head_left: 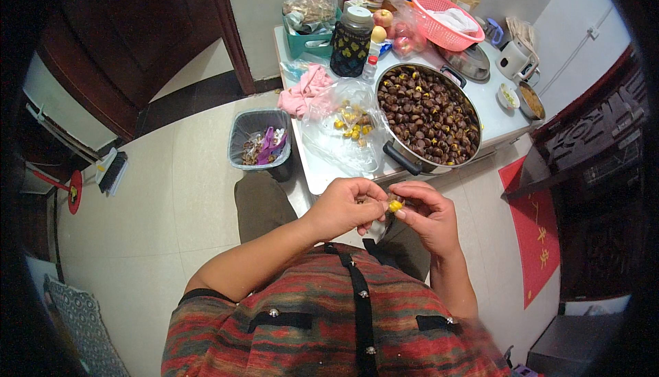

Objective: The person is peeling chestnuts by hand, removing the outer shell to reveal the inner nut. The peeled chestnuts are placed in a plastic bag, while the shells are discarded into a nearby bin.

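Between my two hands, just off the table's front edge, is a partly peeled chestnut [395, 205] with its yellow flesh showing. My right hand [430, 215] pinches it between thumb and fingers. The thumb and fingertips of my left hand [350, 207] press against its left side; whether they hold a piece of shell I cannot tell. Beyond my hands stands a wide metal pan [430, 117] filled with brown chestnuts, some split and showing yellow. To its left, a clear plastic bag [329, 148] lies open on the table with several peeled yellow chestnuts [355, 127] in it.
A lined trash bin [239, 158] with shells stands left of the white table [316, 176]. A pink cloth [306, 91], a jar in a knitted cover [351, 42], apples [404, 45] and a pink colander [437, 29] crowd the tabletop. The pan's black handle [401, 158] juts toward me.
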`<state>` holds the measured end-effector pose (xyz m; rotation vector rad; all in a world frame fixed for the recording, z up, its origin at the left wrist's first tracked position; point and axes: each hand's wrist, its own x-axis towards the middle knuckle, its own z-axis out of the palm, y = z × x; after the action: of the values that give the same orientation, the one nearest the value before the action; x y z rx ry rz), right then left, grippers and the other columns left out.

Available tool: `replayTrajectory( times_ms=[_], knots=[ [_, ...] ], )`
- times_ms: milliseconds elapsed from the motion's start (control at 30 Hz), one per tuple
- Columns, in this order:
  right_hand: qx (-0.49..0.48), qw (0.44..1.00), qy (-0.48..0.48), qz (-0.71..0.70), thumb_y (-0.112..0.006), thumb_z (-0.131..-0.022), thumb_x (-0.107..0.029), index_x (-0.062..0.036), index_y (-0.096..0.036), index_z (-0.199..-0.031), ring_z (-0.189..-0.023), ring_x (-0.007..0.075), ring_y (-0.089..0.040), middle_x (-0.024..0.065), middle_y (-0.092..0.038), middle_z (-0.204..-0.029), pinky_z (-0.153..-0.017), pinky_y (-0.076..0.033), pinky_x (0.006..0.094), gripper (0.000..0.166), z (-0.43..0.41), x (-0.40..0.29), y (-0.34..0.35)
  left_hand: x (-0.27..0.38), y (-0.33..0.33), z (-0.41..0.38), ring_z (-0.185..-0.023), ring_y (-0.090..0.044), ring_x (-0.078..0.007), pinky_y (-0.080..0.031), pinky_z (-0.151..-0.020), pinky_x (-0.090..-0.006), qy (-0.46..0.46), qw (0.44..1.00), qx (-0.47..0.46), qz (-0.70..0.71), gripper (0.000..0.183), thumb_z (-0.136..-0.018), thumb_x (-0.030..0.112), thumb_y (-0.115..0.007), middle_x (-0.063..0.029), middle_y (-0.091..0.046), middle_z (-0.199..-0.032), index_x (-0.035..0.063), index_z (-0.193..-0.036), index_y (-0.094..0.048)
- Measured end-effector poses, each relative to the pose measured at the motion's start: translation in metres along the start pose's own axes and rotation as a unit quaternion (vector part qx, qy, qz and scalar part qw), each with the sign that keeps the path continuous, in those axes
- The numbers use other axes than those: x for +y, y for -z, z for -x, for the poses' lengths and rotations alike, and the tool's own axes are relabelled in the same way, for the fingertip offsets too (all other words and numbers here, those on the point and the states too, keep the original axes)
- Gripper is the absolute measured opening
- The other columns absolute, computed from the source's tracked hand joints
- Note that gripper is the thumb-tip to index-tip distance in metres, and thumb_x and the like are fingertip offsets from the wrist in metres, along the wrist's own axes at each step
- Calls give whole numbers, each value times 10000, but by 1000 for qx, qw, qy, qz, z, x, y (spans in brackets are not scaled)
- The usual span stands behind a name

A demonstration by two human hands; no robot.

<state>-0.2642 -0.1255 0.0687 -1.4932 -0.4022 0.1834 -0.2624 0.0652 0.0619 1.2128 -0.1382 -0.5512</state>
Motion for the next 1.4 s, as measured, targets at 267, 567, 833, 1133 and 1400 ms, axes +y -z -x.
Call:
replayTrajectory(
  times_ms=[267, 567, 833, 1133, 1400],
  knots=[
    [-18, 993, 29, 115, -644, -684, 27, -9, -615, -986, -953, 196, -555, 110, -583, -1031, -813, -447, 284, 306, 0, -4, -1, 2, 2, 0, -464, -489, -70, -386, -388, -205, -10, 997, 2, -75, 109, -741, 27, -574, -53, -578, -658, -23, -835, -549],
    [-10, 985, 52, 163, -655, -681, 3, -6, -617, -958, -923, 196, -570, 107, -594, -1006, -798, -451, 287, 280, -3, -8, -5, 0, -1, -3, -456, -459, -46, -336, -377, -192, -14, 997, 54, -53, 62, -737, 63, -591, -10, -546, -608, 15, -758, -558],
    [28, 993, -48, -103, -594, -739, 66, 42, -546, -1017, -950, 177, -560, 92, -549, -1035, -838, -451, 281, 283, -8, 8, -1, -9, 5, -12, -440, -423, -65, -318, -374, -181, 77, 986, 26, 147, 93, -816, 67, -485, -43, -539, -640, 12, -871, -536],
    [26, 978, -116, -172, -567, -774, 34, 25, -492, -1044, -924, 218, -581, 119, -551, -1012, -759, -522, 317, 280, -12, 5, -4, -8, 21, -12, -619, -533, -94, -459, -542, -210, 31, 987, 22, 158, 93, -809, 40, -516, -52, -569, -795, 19, -898, -534],
    [32, 989, -119, -87, -568, -774, 44, 21, -487, -1056, -797, 89, -550, 78, -548, -984, -691, -487, 211, 295, -10, 11, -5, -11, 16, -11, -628, -523, -81, -450, -555, -213, 7, 997, 24, 73, 136, -794, 69, -589, -38, -567, -789, 3, -909, -559]
  ],
)
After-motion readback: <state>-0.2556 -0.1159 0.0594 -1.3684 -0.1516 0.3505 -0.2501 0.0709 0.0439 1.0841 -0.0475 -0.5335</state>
